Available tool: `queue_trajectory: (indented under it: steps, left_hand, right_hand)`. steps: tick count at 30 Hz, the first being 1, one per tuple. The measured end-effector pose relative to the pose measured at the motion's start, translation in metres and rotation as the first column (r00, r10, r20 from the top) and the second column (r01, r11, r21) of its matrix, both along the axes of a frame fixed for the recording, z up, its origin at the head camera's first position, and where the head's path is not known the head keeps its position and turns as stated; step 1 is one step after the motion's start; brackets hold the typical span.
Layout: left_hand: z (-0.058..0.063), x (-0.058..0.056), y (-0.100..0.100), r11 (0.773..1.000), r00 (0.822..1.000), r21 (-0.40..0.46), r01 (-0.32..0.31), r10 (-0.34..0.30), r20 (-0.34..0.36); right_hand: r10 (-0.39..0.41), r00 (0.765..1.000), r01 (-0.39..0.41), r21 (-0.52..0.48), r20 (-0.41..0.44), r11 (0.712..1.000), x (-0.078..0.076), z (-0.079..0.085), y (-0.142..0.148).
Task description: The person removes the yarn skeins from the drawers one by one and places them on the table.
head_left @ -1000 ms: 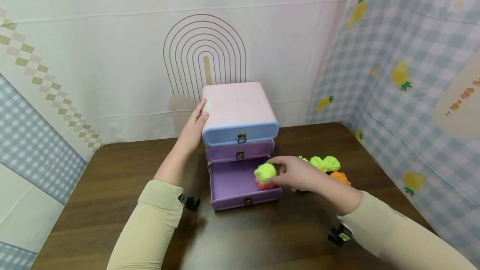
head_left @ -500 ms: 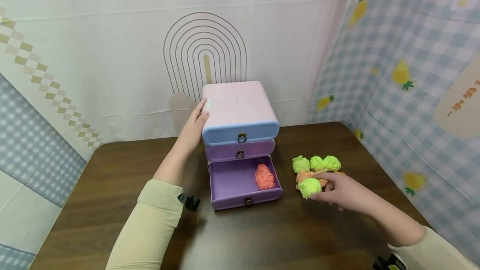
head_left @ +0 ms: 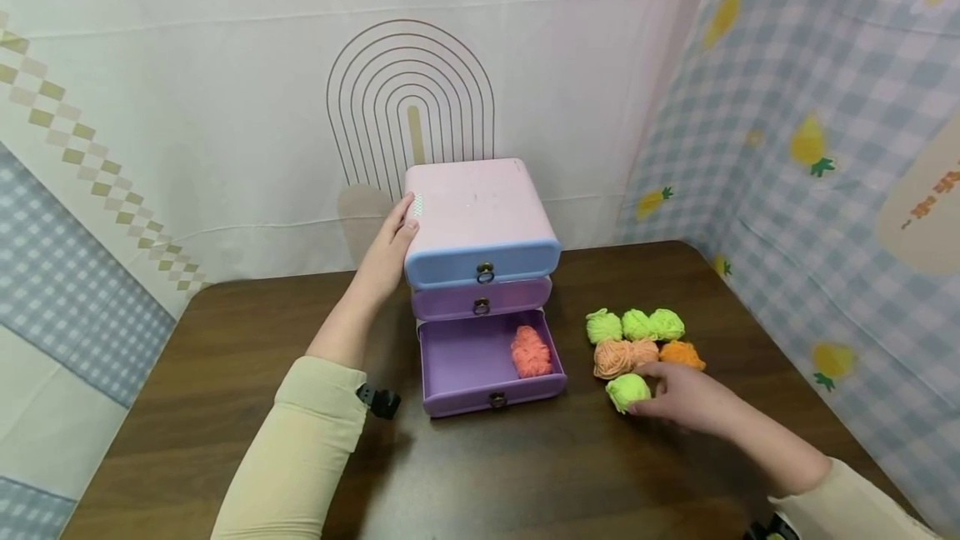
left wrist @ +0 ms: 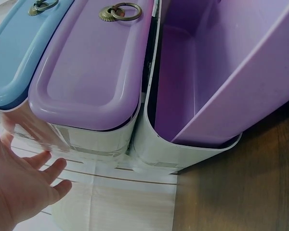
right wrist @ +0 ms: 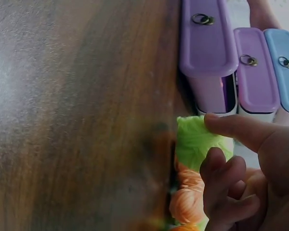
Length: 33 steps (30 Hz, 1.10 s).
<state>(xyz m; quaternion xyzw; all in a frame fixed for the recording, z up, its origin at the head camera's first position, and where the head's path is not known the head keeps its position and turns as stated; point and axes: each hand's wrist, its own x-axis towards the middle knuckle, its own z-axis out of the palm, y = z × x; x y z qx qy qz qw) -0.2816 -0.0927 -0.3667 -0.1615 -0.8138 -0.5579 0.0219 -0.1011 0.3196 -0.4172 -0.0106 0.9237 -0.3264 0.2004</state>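
A small cabinet (head_left: pixel 472 202) with a pink top stands on the table. Its lowest purple drawer (head_left: pixel 457 357) is pulled out, with a coral-red ball of yarn (head_left: pixel 531 352) at the drawer's right end. My left hand (head_left: pixel 384 257) rests against the cabinet's upper left side; in the left wrist view its fingers (left wrist: pixel 53 171) are spread loosely. Thumb and fingers of my right hand (head_left: pixel 693 397) pinch a yellow-green ball of yarn (head_left: pixel 627 392) low over the table, right of the drawer. The right wrist view shows the thumb across that ball (right wrist: pixel 197 139).
Behind the pinched ball, peach yarn balls (head_left: pixel 613 358) and an orange one (head_left: pixel 681 354) lie in a row. Several yellow-green balls (head_left: pixel 637 325) sit farther back. Above the pulled-out drawer are a shut purple drawer (head_left: pixel 517 298) and a blue one (head_left: pixel 442 267). Patterned cloth hangs behind and at the right.
My right hand has carried the yellow-green ball from over the open drawer to the right, then down in front of the peach balls. The coral-red ball stays in the drawer; my left hand stays put.
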Motion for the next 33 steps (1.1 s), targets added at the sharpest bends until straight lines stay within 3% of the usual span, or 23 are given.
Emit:
queue_trajectory:
  steps: [7,19,33]
  left_hand:
    - [0.001,0.001,0.000,1.000,1.000,-0.009,-0.005,0.005,0.004]
    - [0.002,0.001,-0.001,1.000,1.000,-0.014,-0.008,0.008,0.009]
    - [0.001,0.000,0.000,1.000,1.000,0.000,-0.002,0.002,0.011]
  right_hand:
    - [-0.045,0.999,0.044,0.074,0.006,0.996,-0.003,-0.008,0.000]
    - [-0.073,0.997,0.074,0.084,-0.017,0.994,-0.001,-0.003,0.005]
    - [-0.032,0.999,0.034,0.038,-0.043,0.999,0.000,0.019,-0.002]
